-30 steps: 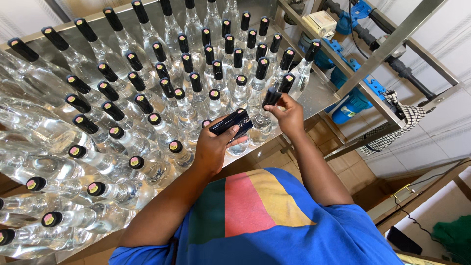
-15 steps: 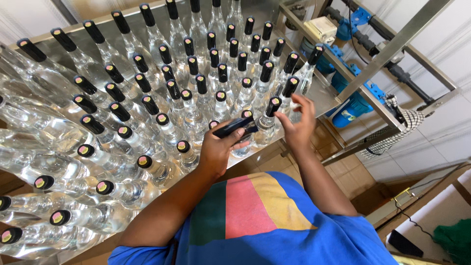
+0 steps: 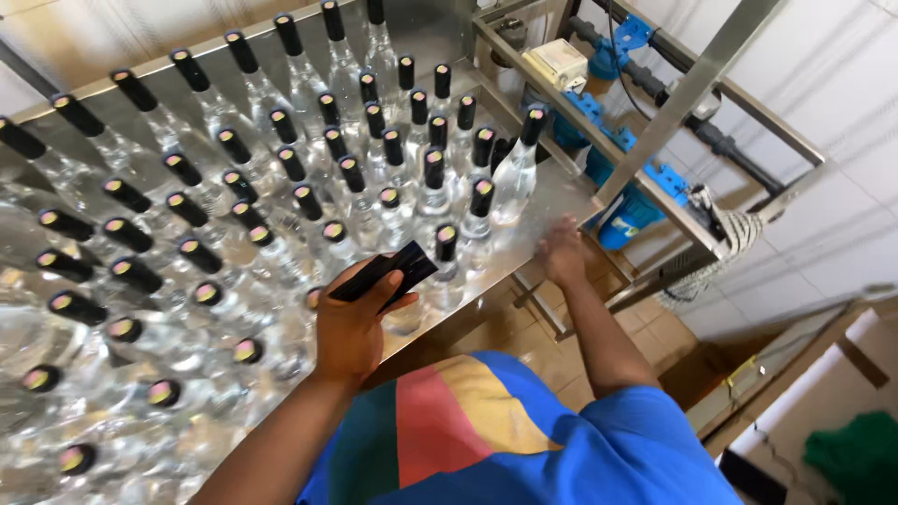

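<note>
While our left hand (image 3: 351, 323) pinches black sleeves (image 3: 383, 274) | right hand (image 3: 561, 251) blurred, grip unclear | risk, we judge: elbowing crowded bottles (image 3: 281, 187) off desk (image 3: 561, 201).

Steel frame (image 3: 697, 89) of angled bars at the right, carrying a cream box unit (image 3: 556, 65) on its upper ledge, blue filter housings (image 3: 629, 201) with dark pipework (image 3: 720, 140) behind, and a pale net cloth (image 3: 725, 238) hung on one bar. White tiled wall (image 3: 823, 84) beyond; brown tiled floor (image 3: 697, 360) below. At lower right, an open carton (image 3: 823, 393) with a green cloth (image 3: 856, 458) just beside it, and a blue shirt with red, yellow and green panels (image 3: 486, 435) at the bottom edge.
</note>
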